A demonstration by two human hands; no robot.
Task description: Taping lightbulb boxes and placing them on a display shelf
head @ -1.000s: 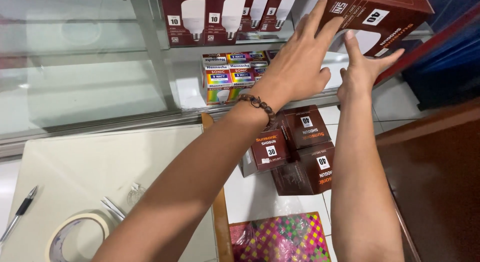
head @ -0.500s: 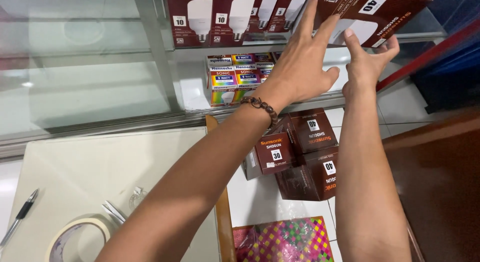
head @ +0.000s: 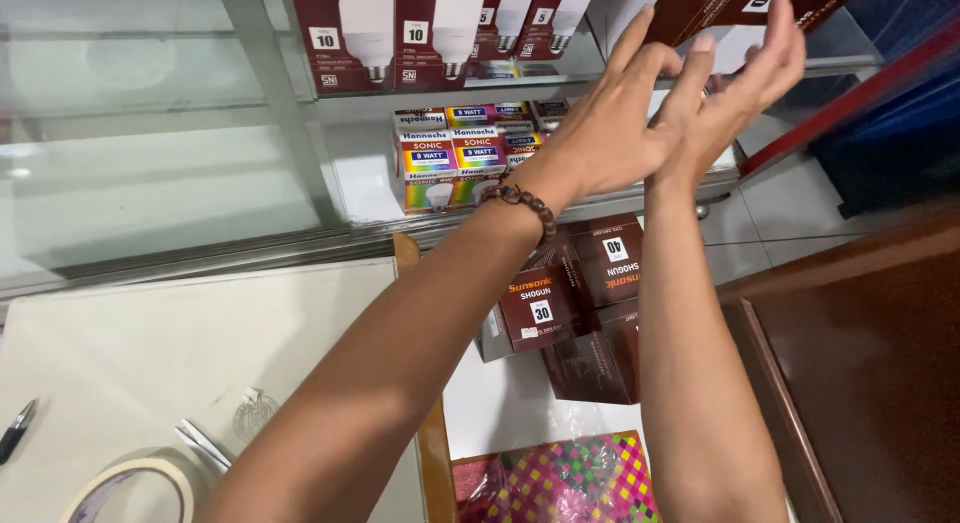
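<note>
Both my arms reach up to a dark red light-bulb box (head: 722, 1) at the top right, on the upper glass shelf (head: 850, 51) of a display case. My left hand (head: 600, 133), with a bead bracelet (head: 525, 205) at the wrist, lies flat with its fingertips against the box's lower front. My right hand (head: 750, 78) is just to its right, fingers spread, palm toward the box. The two hands overlap. Neither hand wraps around the box.
Similar dark red bulb boxes (head: 370, 33) line the same shelf to the left. Small colourful bulb boxes (head: 450, 153) sit one shelf lower. More dark red boxes (head: 560, 303) lie below. A tape roll (head: 130, 483) and a pen (head: 15, 433) rest on the white counter; a brown counter (head: 860, 363) is at right.
The box has gone farther up and back onto the shelf. My hands, earlier on either side of it, have come together in front of it.
</note>
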